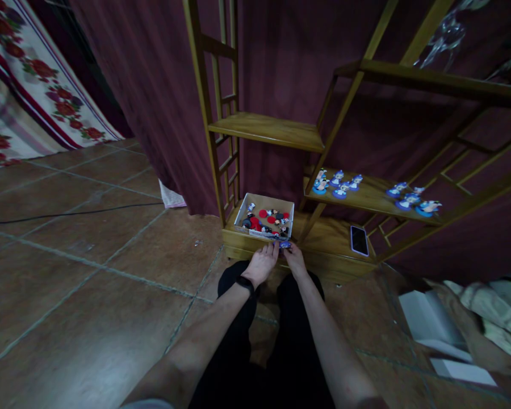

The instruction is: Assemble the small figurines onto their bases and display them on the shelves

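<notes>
My left hand and my right hand meet just in front of a shallow cardboard box on the lowest wooden shelf. Between their fingertips they pinch a small blue figurine. The box holds several small red, black and blue toy figures. A black band sits on my left wrist. Both hands have their fingers curled towards the figurine.
A wooden shelf unit stands against a dark red curtain. Blue figurines stand in groups on its middle shelf, with more blue figurines further right. A phone lies on the bottom board. White boxes and cloth lie at right on the tiled floor.
</notes>
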Tool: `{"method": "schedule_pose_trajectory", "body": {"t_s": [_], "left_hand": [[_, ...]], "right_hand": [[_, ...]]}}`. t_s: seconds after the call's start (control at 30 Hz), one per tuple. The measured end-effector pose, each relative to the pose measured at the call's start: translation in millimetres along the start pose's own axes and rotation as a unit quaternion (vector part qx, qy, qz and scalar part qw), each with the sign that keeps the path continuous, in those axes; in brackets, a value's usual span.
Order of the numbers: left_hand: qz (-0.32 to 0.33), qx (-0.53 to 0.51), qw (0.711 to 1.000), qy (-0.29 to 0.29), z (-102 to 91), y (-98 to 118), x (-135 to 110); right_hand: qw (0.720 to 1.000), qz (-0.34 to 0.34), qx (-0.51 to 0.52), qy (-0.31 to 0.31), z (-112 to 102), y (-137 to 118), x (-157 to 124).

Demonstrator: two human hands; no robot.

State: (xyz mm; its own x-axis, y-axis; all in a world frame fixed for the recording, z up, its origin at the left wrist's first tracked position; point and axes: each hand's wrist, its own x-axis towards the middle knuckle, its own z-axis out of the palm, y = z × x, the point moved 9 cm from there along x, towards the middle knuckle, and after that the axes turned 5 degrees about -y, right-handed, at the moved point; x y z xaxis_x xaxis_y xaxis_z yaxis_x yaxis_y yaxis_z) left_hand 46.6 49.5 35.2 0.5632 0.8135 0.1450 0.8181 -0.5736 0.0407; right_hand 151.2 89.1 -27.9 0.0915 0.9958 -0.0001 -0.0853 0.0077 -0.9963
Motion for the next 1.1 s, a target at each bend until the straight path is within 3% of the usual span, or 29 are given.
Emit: {"method": "schedule_pose_trajectory", "body": {"t_s": [0.33, 0.47, 0.57, 0.7, 0.87, 0.93, 1.1], "left_hand": [[0.002, -0.025, 1.0, -0.015, -3.1, -0.1, 1.4], [-0.047, -0.111, 0.992, -0.043, 0.9, -14.3, 2.6], [-0.092, -0.211, 0.973, -0.025, 4.6, -30.8, 5.6], [-0.124, -0.381, 0.916, -0.015, 20.2, -47.9, 14.6], [-0.18, -0.592, 0.784, -0.049, 52.4, -58.0, 22.8], [-0.2, -0.634, 0.746, -0.053, 59.6, -59.6, 22.8], [-0.253, -0.657, 0.708, -0.065, 68.2, -62.8, 16.5]], "right_hand": [[0.998, -0.017, -0.053, 0.009, -5.2, -0.5, 2.7], [0.999, -0.013, -0.045, -0.001, -0.9, -0.1, 2.5], [0.999, 0.016, -0.028, -0.016, 4.4, 7.0, 2.4], [0.999, 0.036, -0.029, -0.007, 5.5, 13.6, 3.5], [0.999, 0.036, -0.018, -0.026, 10.6, 13.6, 5.0], [0.999, 0.033, -0.022, -0.023, 10.2, 12.8, 4.8], [0.998, 0.035, -0.054, -0.003, 6.6, 13.1, 3.6]]}}
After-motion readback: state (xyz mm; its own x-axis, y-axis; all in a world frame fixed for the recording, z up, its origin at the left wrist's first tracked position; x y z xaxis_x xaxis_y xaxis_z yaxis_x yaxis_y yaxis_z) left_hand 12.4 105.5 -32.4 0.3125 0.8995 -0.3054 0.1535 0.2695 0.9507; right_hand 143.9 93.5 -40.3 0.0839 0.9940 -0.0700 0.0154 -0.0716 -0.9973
